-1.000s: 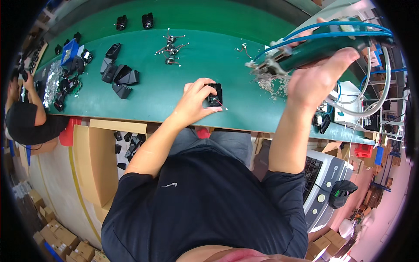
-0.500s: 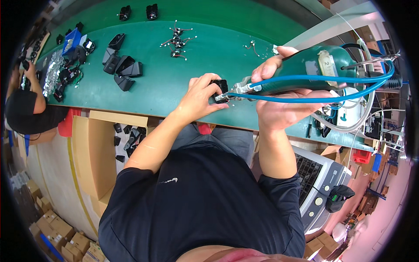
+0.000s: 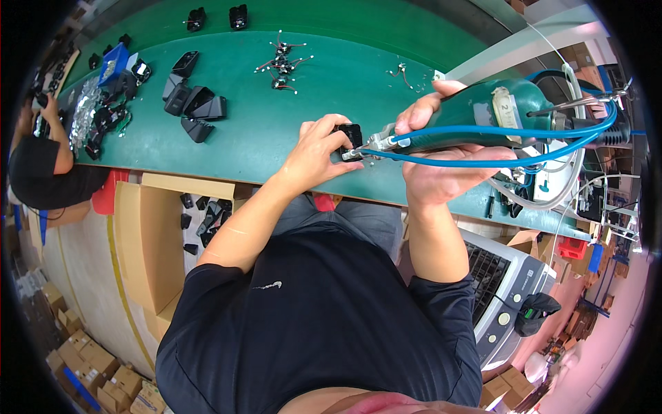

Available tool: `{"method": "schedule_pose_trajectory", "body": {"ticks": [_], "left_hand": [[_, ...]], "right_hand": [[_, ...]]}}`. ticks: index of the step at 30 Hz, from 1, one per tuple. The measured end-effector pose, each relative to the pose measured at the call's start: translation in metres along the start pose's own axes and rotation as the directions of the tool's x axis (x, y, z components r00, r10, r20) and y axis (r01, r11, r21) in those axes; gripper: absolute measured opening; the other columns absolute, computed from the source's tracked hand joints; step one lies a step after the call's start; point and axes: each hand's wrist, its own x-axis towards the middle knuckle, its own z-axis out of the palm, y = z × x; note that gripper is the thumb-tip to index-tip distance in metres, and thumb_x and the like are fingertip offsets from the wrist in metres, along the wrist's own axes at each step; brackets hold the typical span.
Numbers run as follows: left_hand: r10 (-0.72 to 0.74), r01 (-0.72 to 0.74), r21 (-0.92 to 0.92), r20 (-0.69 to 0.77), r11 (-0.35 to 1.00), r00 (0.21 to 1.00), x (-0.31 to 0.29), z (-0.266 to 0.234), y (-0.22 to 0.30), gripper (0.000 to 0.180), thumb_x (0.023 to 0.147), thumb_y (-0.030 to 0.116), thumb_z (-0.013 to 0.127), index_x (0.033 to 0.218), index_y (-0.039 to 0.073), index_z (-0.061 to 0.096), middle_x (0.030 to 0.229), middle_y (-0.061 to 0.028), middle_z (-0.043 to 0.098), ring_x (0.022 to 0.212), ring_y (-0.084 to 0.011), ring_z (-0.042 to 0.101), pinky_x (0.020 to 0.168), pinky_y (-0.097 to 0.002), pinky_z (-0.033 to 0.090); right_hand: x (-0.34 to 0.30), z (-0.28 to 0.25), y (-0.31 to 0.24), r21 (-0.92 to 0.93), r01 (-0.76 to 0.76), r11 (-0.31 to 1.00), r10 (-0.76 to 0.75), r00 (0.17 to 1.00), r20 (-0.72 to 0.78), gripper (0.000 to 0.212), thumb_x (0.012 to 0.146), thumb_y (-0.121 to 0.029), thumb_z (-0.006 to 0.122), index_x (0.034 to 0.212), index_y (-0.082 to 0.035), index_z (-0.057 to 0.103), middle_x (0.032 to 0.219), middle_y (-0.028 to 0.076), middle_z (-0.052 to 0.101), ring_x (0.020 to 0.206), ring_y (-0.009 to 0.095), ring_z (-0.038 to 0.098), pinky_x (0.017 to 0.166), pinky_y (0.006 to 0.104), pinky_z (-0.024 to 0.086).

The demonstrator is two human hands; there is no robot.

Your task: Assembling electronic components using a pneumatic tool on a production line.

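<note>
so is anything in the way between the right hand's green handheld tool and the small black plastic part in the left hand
Nothing visible: the silvery metal tip of the green handheld tool appears at the near end of the small black plastic part in the left hand. Actual contact is unclear.

Smooth plastic, bare metal, matt cardboard

In the right hand (image 3: 438,181), a rounded dark-green tool (image 3: 458,114) looks smooth and glossy, with a silvery metal head (image 3: 376,140); smooth blue plastic tubes (image 3: 455,161) cross beside it. At the left hand (image 3: 310,157), a boxy black plastic part (image 3: 352,132). Far left of that hand, crinkled shiny silver film (image 3: 84,114); below-left, a matt brown cardboard box (image 3: 162,241)
</note>
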Motion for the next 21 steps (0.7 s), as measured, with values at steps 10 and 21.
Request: {"method": "schedule_pose_trajectory", "body": {"ticks": [10, 21], "left_hand": [[0.003, -0.003, 0.005, 0.025, 1.000, 1.000, -0.001, 0.000, 0.000, 0.046, 0.068, 0.028, 0.093, 0.103, 0.008, 0.072, 0.131, -0.0081, 0.059, 0.120, -0.0267, 0.057, 0.098, -0.0399, 0.040], [0.000, 0.000, -0.026, -0.013, 1.000, 1.000, -0.001, 0.001, -0.003, 0.051, 0.066, 0.030, 0.094, 0.105, 0.011, 0.066, 0.128, -0.0082, 0.061, 0.119, -0.0277, 0.059, 0.098, -0.0416, 0.038]], "right_hand": [[-0.002, -0.001, 0.012, 0.206, 0.043, 0.978, -0.040, 0.999, -0.014, 0.109, 0.085, -0.095, 0.023, 0.117, 0.004, 0.056, 0.076, 0.014, 0.061, 0.062, 0.024, 0.061, 0.059, 0.0335, 0.052], [0.029, 0.004, -0.029, 0.265, 0.123, 0.956, -0.163, 0.978, 0.132, 0.116, 0.082, -0.097, 0.030, 0.129, 0.006, 0.055, 0.077, 0.012, 0.062, 0.065, 0.023, 0.062, 0.060, 0.0323, 0.052]]}}
